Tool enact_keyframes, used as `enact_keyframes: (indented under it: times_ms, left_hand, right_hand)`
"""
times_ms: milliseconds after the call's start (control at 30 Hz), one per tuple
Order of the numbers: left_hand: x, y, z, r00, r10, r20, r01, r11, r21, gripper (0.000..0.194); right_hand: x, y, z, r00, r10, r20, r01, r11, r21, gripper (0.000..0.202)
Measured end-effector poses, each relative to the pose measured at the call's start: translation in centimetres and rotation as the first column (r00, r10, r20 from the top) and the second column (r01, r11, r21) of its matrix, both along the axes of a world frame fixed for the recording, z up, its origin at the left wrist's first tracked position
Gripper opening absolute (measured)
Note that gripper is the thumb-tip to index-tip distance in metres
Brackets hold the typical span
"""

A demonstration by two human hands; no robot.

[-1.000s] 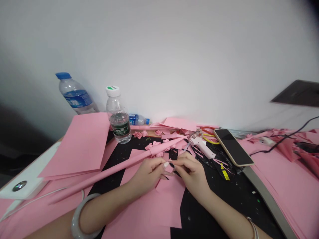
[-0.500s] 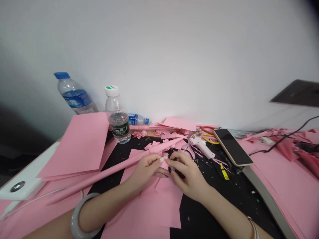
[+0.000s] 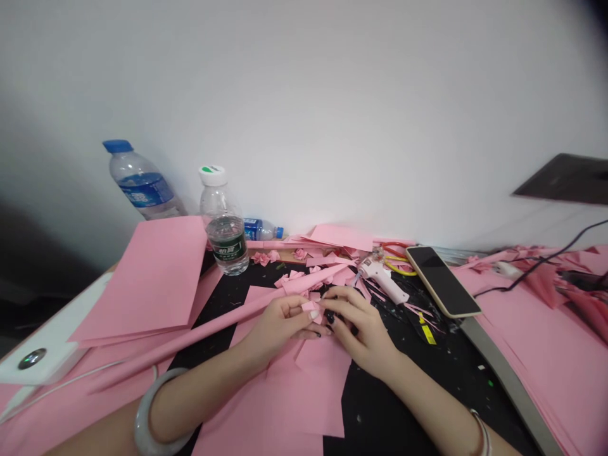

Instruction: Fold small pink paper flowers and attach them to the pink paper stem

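Note:
Between my two hands is a small folded piece of pink paper [image 3: 311,308]. My left hand [image 3: 280,322] pinches it between thumb and fingers from the left. From the right, the fingertips of my right hand [image 3: 360,326] close on the same piece; its far side is partly hidden by them. Below both hands lie flat pink paper sheets [image 3: 289,405] on the black tabletop. A long rolled pink paper tube [image 3: 209,326] slants past behind my left hand. Small folded pink paper pieces [image 3: 292,277] lie just beyond my fingers.
A pink glue gun [image 3: 384,278] and a phone [image 3: 441,282] lie right of centre. A half-full water bottle [image 3: 225,234] stands back left, near a blue-capped bottle [image 3: 142,183]. Pink sheets are stacked left [image 3: 152,272] and right [image 3: 546,348]. A white device [image 3: 52,342] sits far left.
The folded paper has turned between my fingers and shows a different face. My right fingers have shifted slightly around it, while my left hand has stayed nearly in place.

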State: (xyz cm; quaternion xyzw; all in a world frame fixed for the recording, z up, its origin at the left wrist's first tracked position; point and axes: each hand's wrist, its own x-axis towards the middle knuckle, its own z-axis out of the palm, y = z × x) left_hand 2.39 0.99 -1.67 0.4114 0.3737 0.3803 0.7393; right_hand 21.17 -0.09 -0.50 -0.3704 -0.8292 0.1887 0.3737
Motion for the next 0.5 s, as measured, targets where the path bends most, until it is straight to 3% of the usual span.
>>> enact_keyframes:
  times_ms: [133,267,367,500]
  left_hand:
    - [0.10,-0.39,-0.11,0.972,-0.144,-0.183,0.166,0.980,0.113,0.015]
    - [0.16,-0.93,-0.16,0.922,-0.270,-0.276,0.331,0.921,0.206,0.009]
    - [0.14,-1.06,0.00,0.912,-0.293,-0.286,0.359,0.909,0.212,0.008]
    - [0.06,-0.76,0.09,0.933,-0.276,-0.233,0.314,0.938,0.149,0.012]
  right_hand:
    - [0.14,0.28,0.03,0.998,-0.062,-0.014,0.059,0.983,-0.173,0.004]
    - [0.05,0.48,0.10,0.986,0.151,0.067,-0.118,0.927,-0.355,0.024]
    - [-0.12,0.37,0.19,0.976,0.206,0.072,-0.163,0.907,-0.387,0.031]
    - [-0.37,0.17,-0.08,0.991,0.114,0.073,-0.085,0.945,-0.314,0.034]
